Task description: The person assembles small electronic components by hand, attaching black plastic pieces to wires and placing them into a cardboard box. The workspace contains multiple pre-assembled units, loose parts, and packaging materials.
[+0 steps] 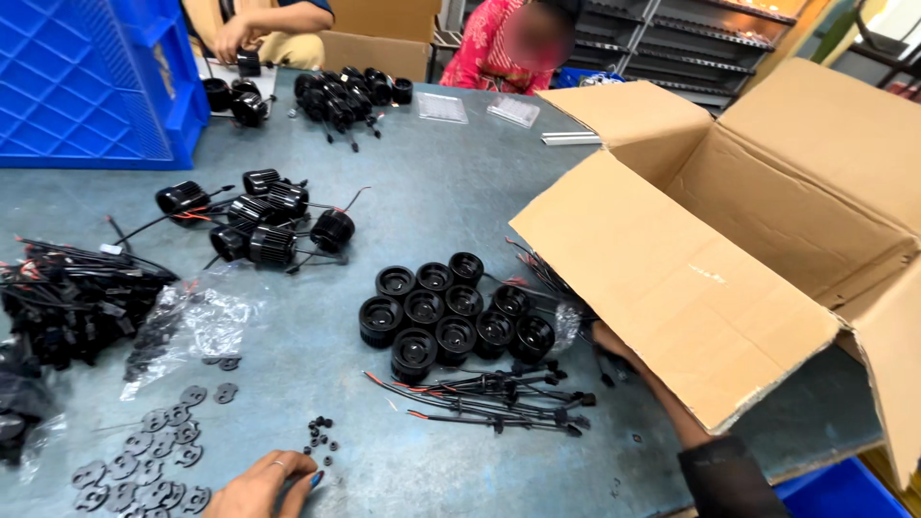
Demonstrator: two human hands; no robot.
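My left hand (261, 485) rests on the grey table (451, 182) at the bottom edge, fingers bunched and pointing right, just below a scatter of tiny black pieces (322, 436). I cannot see anything between its fingers. My right hand (614, 345), in a dark sleeve, reaches under the near flap of a big open cardboard box (672, 278); its fingers are mostly hidden beside a small clear bag (566, 324). In front of it stands a cluster of round black housings (446, 315), open side up, with a bundle of black and red wires (489, 395) below them.
Flat grey brackets (144, 460) and a clear bag of small parts (187, 331) lie at the left, with a wire heap (67, 297). More finned black units (264, 225) sit further back. A blue crate (96, 82) stands far left. Two other people work at the far edge.
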